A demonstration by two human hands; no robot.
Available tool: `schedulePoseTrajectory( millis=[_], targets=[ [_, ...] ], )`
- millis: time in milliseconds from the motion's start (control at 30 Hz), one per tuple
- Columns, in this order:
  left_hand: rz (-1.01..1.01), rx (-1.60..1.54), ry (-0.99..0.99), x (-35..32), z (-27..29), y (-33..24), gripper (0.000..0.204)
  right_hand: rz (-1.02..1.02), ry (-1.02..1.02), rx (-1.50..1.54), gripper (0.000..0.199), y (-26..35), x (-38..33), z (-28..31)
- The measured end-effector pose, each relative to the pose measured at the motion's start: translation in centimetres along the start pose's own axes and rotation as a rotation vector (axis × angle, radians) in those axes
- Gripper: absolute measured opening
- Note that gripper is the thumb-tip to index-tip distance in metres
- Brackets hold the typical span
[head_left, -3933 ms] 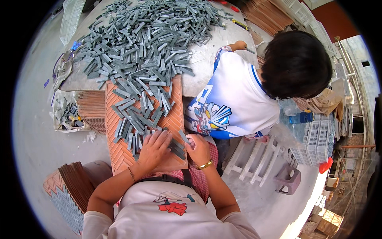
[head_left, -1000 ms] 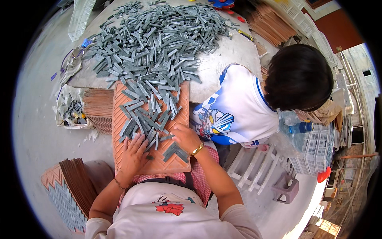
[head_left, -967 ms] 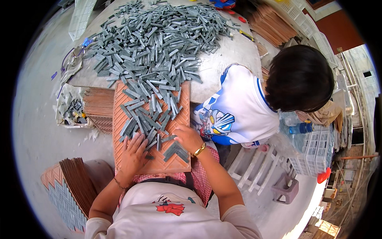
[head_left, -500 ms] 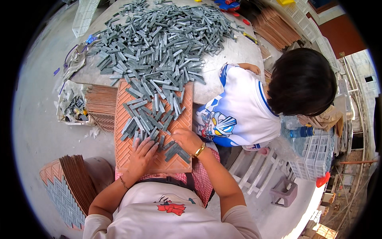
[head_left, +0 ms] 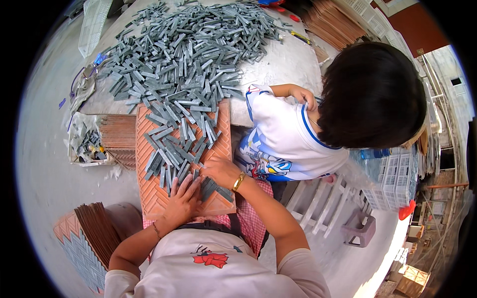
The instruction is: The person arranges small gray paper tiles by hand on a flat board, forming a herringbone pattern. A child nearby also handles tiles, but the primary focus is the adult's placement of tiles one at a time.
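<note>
An orange tray (head_left: 151, 194) with herringbone slots lies in front of me. Loose grey stone strips (head_left: 171, 144) cover its far part, and a few strips (head_left: 214, 188) sit fitted in its slots near the right hand corner. My left hand (head_left: 183, 199) rests on the near middle of the tray, fingers stretched out, their tips touching strips. Just right of it, my right hand (head_left: 222, 172), with a gold bracelet at the wrist, has thumb and fingers pinched together low over the tray. Whatever lies between those fingertips is hidden.
A big heap of grey strips (head_left: 184, 49) covers the table (head_left: 278, 64) beyond. A child (head_left: 298, 134) stands close at my right. Stacked trays (head_left: 119, 131) and a strip-filled box (head_left: 89, 144) are at left; a stool (head_left: 358, 228) and white crates (head_left: 395, 179) are at right.
My hands have drawn closer together over the tray, the right one moving left. The child has leaned nearer and raised a hand to the chest. The whole view has shifted slightly.
</note>
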State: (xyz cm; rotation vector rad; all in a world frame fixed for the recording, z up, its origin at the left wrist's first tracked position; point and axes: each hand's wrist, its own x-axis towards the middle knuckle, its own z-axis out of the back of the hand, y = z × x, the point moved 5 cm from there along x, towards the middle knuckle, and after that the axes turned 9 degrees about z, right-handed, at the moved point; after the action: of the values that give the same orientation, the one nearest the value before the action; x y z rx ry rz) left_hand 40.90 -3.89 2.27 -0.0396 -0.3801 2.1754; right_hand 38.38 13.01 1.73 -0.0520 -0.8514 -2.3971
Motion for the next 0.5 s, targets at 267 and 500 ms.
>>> schedulePoseTrajectory(
  millis=[267,500],
  targets=[
    [0.02,-0.02,0.038,0.0,-0.1,-0.1,0.051,-0.434,-0.319,0.107,0.01,-0.3,-4.8,3.0],
    [0.082,-0.156,-0.089,0.5,0.3,0.6,0.037,-0.503,-0.365,-0.062,0.022,1.5,-5.2,1.0]
  ],
)
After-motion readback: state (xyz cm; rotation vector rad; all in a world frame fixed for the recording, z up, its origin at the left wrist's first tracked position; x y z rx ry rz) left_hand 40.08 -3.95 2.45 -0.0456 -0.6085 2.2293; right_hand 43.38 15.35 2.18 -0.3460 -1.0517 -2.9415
